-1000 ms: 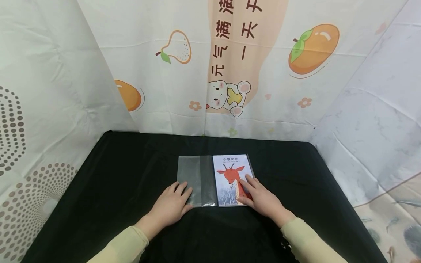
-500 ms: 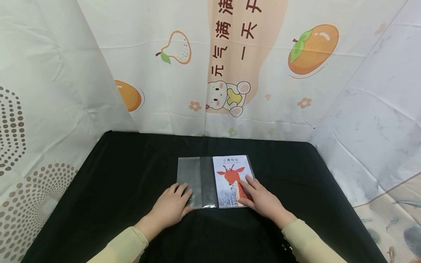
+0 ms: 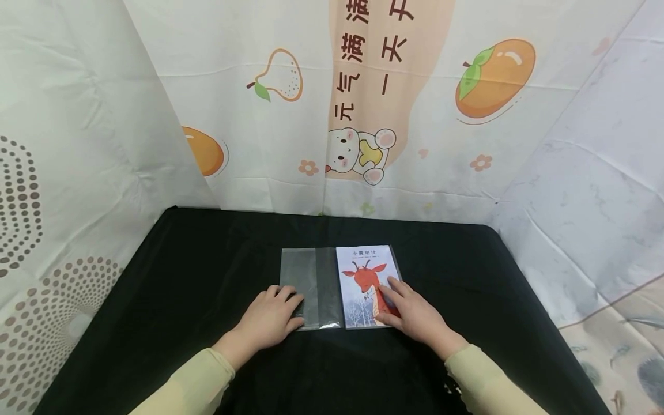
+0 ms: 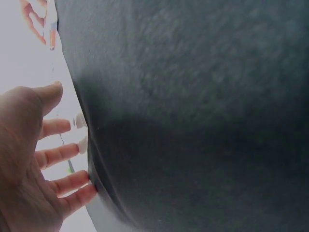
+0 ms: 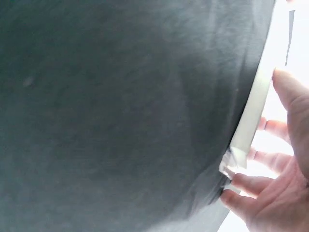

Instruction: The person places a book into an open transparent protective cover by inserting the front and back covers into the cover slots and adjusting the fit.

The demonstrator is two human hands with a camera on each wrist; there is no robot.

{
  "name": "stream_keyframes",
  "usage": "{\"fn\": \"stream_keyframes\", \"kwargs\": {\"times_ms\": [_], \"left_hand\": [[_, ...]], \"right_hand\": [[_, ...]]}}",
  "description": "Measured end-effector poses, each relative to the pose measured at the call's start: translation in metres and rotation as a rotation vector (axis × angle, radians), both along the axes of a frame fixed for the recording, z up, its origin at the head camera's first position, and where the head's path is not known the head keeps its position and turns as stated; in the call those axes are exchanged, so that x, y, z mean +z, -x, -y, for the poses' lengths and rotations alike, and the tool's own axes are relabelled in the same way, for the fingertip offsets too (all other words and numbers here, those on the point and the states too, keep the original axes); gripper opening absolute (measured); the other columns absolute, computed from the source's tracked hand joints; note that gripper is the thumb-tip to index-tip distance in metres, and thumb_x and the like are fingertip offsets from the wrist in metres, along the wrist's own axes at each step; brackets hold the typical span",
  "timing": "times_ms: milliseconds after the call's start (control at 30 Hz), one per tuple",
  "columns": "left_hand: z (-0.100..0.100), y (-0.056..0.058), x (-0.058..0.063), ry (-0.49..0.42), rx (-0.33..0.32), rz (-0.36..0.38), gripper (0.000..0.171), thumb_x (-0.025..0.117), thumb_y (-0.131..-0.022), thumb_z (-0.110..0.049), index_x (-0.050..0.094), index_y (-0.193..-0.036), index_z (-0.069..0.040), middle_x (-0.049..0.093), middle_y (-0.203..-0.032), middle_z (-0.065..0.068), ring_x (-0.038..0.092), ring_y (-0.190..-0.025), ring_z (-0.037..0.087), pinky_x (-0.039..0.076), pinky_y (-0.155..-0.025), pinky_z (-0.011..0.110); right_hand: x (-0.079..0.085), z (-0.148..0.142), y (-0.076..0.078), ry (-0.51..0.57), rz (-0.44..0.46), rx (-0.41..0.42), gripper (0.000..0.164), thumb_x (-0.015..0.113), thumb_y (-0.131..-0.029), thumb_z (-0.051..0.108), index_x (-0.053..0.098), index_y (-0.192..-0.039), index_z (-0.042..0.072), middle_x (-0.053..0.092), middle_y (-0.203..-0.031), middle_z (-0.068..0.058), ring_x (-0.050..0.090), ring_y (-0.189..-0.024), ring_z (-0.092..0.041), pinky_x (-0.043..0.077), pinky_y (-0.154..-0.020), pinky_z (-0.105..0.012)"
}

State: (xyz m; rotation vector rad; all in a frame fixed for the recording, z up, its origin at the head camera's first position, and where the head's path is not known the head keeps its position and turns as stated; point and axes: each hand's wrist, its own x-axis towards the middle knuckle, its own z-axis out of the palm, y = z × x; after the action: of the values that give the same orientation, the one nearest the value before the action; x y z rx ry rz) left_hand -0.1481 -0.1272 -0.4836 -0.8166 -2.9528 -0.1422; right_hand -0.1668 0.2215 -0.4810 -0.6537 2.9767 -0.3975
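Book: right hand spread on it; I'd steady it.
Cover: left hand loosely spread there; I'd press lightly.

1. Your book lies closed and flat, front up, its top edge away from you.
2. On its pale blue front you see a red deer with dark antlers — bare white trees lower down, dark title characters above.
3. Your clear plastic cover lies spread open, flat to the book's left — lighter in the outer panel, darker beside the book — and glints at its near edge.
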Motion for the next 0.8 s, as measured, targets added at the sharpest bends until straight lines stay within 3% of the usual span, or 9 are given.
{"fn": "stream_keyframes", "kwargs": {"times_ms": [200,367,533,800], "left_hand": [[-0.001,0.009,-0.001,0.002,0.020,0.003,0.053,0.062,-0.090,-0.049,0.058,-0.131,-0.015,0.053,-0.125,0.009,0.048,-0.105,0.030,0.045,-0.086,0.046],[0.003,0.017,-0.004,0.011,0.053,0.002,0.060,0.062,-0.088,-0.054,0.055,-0.134,-0.016,0.046,-0.132,0.012,0.043,-0.114,0.034,0.043,-0.091,0.050],[0.010,0.025,-0.009,0.015,0.072,0.058,0.069,0.058,-0.088,-0.059,0.044,-0.144,-0.021,0.033,-0.151,0.012,0.029,-0.133,0.042,0.034,-0.103,0.059],[0.014,0.026,-0.006,0.000,0.085,0.161,0.072,0.052,-0.090,-0.063,0.039,-0.147,-0.023,0.029,-0.155,0.009,0.020,-0.138,0.045,0.025,-0.109,0.062]], "right_hand": [[0.007,-0.001,0.003,0.037,0.022,-0.011,0.079,0.068,-0.082,0.056,0.042,-0.145,0.015,0.027,-0.155,-0.017,0.037,-0.133,-0.037,0.040,-0.101,-0.057],[0.012,-0.002,0.008,0.059,0.028,-0.051,0.085,0.066,-0.084,0.055,0.032,-0.150,0.015,0.015,-0.158,-0.019,0.031,-0.135,-0.040,0.038,-0.103,-0.059],[0.016,-0.001,0.012,0.101,0.083,-0.124,0.090,0.064,-0.085,0.057,0.022,-0.153,0.017,0.010,-0.158,-0.021,0.035,-0.132,-0.044,0.041,-0.099,-0.061],[0.022,0.007,0.012,0.161,0.081,-0.130,0.080,0.065,-0.089,0.044,0.024,-0.153,0.018,0.015,-0.159,-0.015,0.037,-0.132,-0.039,0.040,-0.099,-0.061]]}}
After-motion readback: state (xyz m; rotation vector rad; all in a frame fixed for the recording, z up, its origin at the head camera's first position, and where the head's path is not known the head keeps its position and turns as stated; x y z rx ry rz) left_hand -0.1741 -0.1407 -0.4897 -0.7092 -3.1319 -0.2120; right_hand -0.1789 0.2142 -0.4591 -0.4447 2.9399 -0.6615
